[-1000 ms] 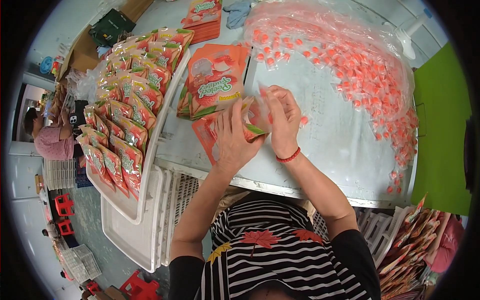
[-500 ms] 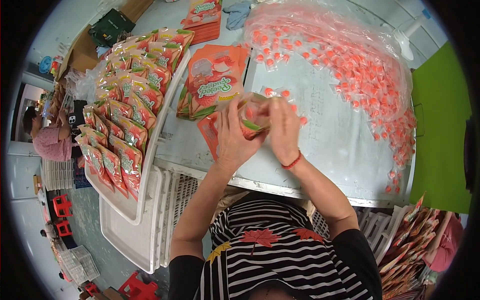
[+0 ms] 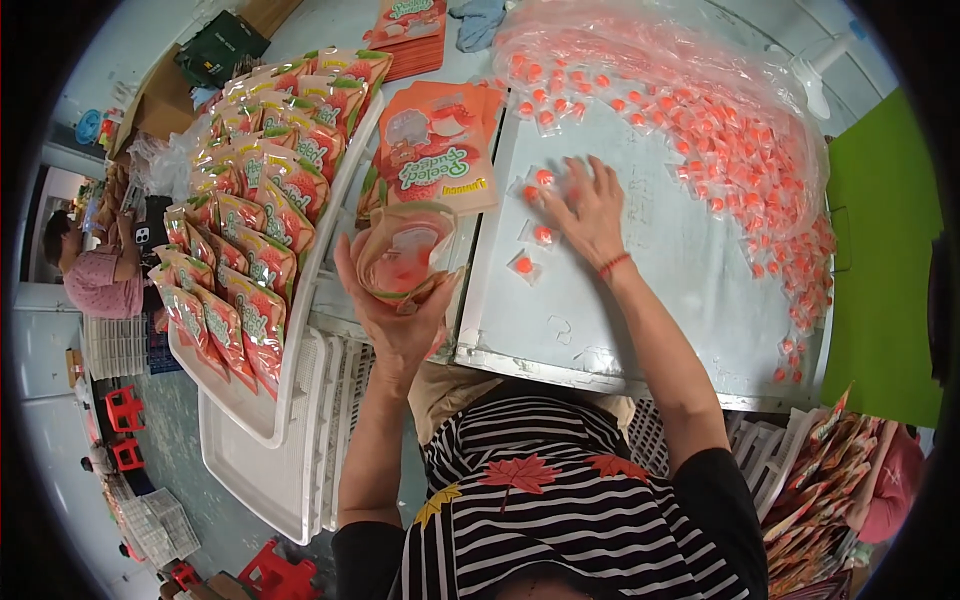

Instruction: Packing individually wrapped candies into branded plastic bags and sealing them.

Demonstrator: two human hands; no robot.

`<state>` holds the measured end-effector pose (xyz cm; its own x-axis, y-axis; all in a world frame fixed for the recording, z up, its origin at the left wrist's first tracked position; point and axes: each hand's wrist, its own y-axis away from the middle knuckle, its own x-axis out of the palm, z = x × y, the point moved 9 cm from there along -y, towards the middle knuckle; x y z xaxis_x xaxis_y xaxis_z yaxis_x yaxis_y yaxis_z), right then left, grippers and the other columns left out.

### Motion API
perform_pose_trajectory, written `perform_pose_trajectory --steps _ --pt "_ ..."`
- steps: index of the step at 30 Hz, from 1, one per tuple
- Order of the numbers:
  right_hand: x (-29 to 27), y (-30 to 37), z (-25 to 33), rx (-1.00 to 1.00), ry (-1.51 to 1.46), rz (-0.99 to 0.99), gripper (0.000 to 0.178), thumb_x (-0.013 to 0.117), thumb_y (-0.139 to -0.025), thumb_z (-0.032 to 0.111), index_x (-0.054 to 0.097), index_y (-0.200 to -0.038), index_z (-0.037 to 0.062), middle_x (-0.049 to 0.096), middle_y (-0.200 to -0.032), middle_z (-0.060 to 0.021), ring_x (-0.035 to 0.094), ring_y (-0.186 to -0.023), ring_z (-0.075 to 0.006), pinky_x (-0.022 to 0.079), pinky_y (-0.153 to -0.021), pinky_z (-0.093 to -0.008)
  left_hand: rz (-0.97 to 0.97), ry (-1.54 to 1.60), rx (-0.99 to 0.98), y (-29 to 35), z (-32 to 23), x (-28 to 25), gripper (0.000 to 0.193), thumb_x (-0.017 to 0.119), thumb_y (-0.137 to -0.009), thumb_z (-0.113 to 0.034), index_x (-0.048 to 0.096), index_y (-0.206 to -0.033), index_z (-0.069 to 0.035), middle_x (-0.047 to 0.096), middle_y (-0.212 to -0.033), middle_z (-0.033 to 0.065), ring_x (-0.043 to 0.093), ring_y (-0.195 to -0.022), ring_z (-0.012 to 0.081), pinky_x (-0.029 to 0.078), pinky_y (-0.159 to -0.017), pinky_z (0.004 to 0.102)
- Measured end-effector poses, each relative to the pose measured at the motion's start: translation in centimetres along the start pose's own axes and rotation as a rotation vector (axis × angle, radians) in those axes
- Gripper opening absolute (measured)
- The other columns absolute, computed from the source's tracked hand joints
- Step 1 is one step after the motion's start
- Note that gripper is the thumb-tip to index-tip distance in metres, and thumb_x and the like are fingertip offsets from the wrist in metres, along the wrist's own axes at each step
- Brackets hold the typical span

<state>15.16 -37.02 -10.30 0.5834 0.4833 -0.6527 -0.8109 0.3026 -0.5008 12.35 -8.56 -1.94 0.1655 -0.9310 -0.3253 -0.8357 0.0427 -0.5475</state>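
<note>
My left hand [image 3: 395, 335] grips a red and green pouch [image 3: 412, 215] from below and the side. The pouch's mouth is spread wide, and small red pieces show blurrily inside it. Over the table my right hand [image 3: 596, 222] has its fingers apart, close to several small clear-wrapped red candies [image 3: 524, 265]. One blurred red piece lies by its fingertips; I cannot tell whether they touch it. Beyond the pouch, flat printed pouches [image 3: 432, 150] lie in a loose stack. A large heap of the same wrapped candies [image 3: 735, 170] spreads across the right side of the table.
A white tray [image 3: 284, 405] full of plump pouches [image 3: 258, 310] borders my left arm, above stacked white trays [image 3: 255, 480]. Clear plastic [image 3: 650, 50] covers the heap's back. A blue cloth [image 3: 477, 25] lies at the far edge. A green panel [image 3: 885, 260] stands right; another person [image 3: 105, 275] is far left.
My left hand has moved left and nearer with the pouch, whose mouth now gapes wider. My right hand has left the pouch and reached to the loose candies, its fingers spread.
</note>
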Motion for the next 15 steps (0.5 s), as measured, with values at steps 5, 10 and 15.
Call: perform_pose_trajectory --steps 5,10,15 --pt "5.1 -0.6 3.4 -0.180 0.246 0.360 0.053 0.059 -0.082 0.053 0.058 -0.122 0.0173 0.044 -0.135 -0.0168 0.033 -0.127 -0.0397 0.026 -0.101 -0.0545 -0.012 -0.040 -0.039 0.0 0.3 -1.0 0.114 0.085 -0.061 -0.005 0.007 -0.144 0.001 0.036 -0.135 0.0221 0.046 -0.119 0.0292 0.040 -0.100 0.0380" --pt "5.2 0.4 3.9 -0.275 0.207 0.319 0.039 0.065 -0.079 0.039 0.061 -0.111 0.0162 0.051 -0.124 -0.0105 0.038 -0.121 -0.0393 0.032 -0.098 -0.0529 0.008 -0.035 -0.039 0.4 0.8 -1.1 0.114 0.086 -0.061 -0.006 0.009 -0.144 0.001 0.038 -0.134 0.0223 0.047 -0.119 0.0294 0.041 -0.099 0.0382" --pt "1.4 2.0 4.2 -0.382 0.097 0.200 0.029 0.070 -0.075 0.023 0.063 -0.100 0.0101 0.058 -0.112 -0.0087 0.046 -0.112 -0.0374 0.038 -0.095 -0.0462 -0.043 0.087 -0.046 0.3 1.0 -0.7 0.109 0.087 -0.059 -0.010 0.018 -0.142 0.000 0.044 -0.128 0.0207 0.049 -0.114 0.0281 0.042 -0.095 0.0385"
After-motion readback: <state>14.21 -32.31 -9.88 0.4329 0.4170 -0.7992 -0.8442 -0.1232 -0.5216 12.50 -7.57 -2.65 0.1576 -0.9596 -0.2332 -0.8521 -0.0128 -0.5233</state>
